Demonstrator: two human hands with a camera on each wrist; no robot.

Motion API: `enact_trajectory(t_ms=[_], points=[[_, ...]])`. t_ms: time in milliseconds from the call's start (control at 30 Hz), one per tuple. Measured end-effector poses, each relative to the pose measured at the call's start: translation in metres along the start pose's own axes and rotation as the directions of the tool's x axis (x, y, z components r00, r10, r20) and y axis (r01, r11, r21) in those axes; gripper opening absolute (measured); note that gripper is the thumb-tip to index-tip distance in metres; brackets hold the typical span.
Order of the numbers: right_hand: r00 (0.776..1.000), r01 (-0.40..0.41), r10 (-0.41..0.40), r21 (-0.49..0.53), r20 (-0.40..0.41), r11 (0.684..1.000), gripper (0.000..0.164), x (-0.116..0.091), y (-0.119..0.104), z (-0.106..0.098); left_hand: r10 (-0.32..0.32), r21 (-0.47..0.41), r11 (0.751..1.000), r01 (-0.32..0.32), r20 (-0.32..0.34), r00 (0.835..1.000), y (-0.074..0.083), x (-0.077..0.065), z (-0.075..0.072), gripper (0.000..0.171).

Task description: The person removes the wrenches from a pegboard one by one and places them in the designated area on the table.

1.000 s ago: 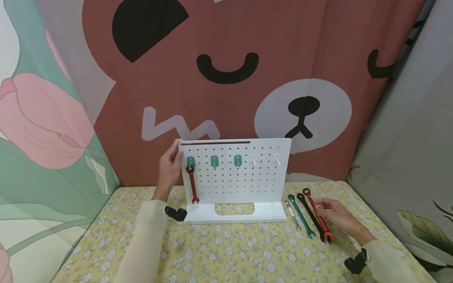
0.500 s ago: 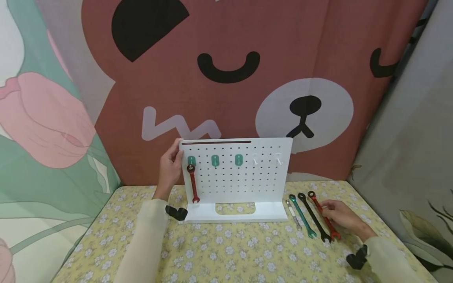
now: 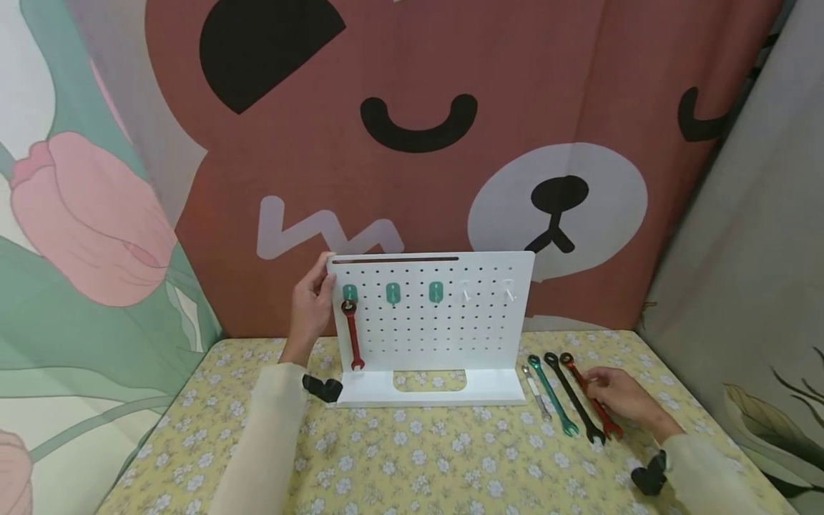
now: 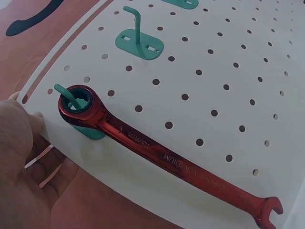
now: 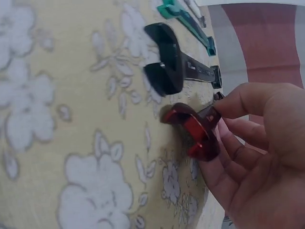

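A white pegboard (image 3: 428, 322) stands upright on its base, and my left hand (image 3: 310, 304) grips its upper left edge. On the leftmost green hook (image 4: 71, 97) hangs a dark red combination wrench (image 4: 176, 164) by its ring end, open end downward. At the right of the table my right hand (image 3: 623, 395) pinches the shaft of another red combination wrench (image 5: 195, 131) between thumb and fingers. That wrench lies low over the cloth, apart from the black wrench (image 5: 169, 62). Whether it touches the cloth I cannot tell.
Left of the black wrench lie a green wrench (image 3: 553, 395) and a small silver wrench (image 3: 536, 392). Farther along the board come two more green hooks (image 3: 393, 292) and two clear hooks (image 3: 508, 292). A flowered yellow cloth (image 3: 386, 458) covers the table; a printed curtain (image 3: 412, 193) hangs behind.
My right hand and its red wrench have shifted a little right, widening the gap to the black wrench, then barely moved. My left hand stays on the pegboard's edge.
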State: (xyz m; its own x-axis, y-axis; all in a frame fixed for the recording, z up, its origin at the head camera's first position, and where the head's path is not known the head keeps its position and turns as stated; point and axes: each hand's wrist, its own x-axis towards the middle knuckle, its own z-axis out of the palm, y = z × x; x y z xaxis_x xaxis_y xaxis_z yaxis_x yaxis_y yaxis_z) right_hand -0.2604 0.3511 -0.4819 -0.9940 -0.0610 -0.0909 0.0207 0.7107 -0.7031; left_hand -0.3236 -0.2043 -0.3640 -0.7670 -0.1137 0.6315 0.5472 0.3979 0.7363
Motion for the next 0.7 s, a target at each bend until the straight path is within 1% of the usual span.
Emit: enact_trajectory(t_ms=[100,167,233,333,467,567,700], points=[[0.999,0.015,-0.018,-0.074,-0.037,0.997,0.037,-0.0003,0.0002,0.0015,0.003,-0.004,1.000,-0.003,-0.001,1.000,-0.0010,0.0000,0.0009,0.042],[0.998,0.018,-0.024,-0.096,-0.055,0.995,0.036,-0.0007,0.0003,0.0028,0.002,-0.008,1.000,-0.002,0.001,1.000,-0.0018,0.0001,0.0014,0.042],[0.997,0.024,-0.031,-0.102,-0.067,0.995,0.034,-0.0010,0.0007,0.0037,-0.002,-0.008,1.000,0.002,0.003,1.000,-0.0022,0.0005,0.0014,0.042],[0.997,0.010,-0.017,-0.099,-0.077,0.995,0.031,-0.0010,0.0012,0.0045,-0.007,-0.017,1.000,0.007,0.007,1.000,-0.0019,0.0010,0.0010,0.041],[0.996,0.003,-0.014,-0.132,-0.084,0.991,0.027,-0.0005,0.0026,0.0042,-0.008,-0.031,0.999,0.009,0.008,1.000,-0.0020,0.0014,0.0004,0.041],[0.996,0.007,-0.021,-0.158,-0.085,0.987,0.025,-0.0005,0.0029,0.0036,-0.005,-0.035,0.999,0.005,0.007,1.000,-0.0023,0.0014,0.0004,0.041],[0.995,0.022,-0.037,-0.169,-0.090,0.985,0.025,-0.0008,0.0032,0.0037,-0.004,-0.035,0.999,0.004,0.001,1.000,-0.0020,0.0011,0.0007,0.041]])
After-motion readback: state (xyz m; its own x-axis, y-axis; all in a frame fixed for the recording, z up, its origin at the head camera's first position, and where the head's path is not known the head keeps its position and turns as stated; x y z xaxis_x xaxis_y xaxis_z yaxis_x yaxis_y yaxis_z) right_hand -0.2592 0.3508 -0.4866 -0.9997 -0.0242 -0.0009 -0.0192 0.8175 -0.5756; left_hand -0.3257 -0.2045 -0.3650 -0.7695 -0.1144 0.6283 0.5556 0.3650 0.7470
